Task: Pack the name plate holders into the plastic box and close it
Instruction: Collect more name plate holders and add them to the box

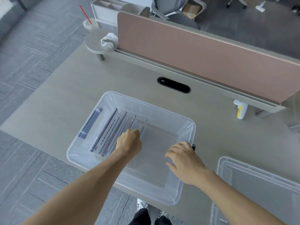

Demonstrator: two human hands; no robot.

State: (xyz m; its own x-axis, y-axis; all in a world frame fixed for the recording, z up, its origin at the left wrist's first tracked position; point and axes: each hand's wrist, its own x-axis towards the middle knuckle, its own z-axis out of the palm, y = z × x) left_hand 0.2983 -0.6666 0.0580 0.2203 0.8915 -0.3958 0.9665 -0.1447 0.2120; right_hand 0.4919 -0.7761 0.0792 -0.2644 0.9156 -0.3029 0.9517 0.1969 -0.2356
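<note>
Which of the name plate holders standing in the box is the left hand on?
The rightmost name plate holder, the clear one nearest the box's bare middle. The left hand closes on its near end; the other holders stand further left, untouched.

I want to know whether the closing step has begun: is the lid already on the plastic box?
No, the plastic box stands open on the desk while the lid lies apart to its right.
</note>
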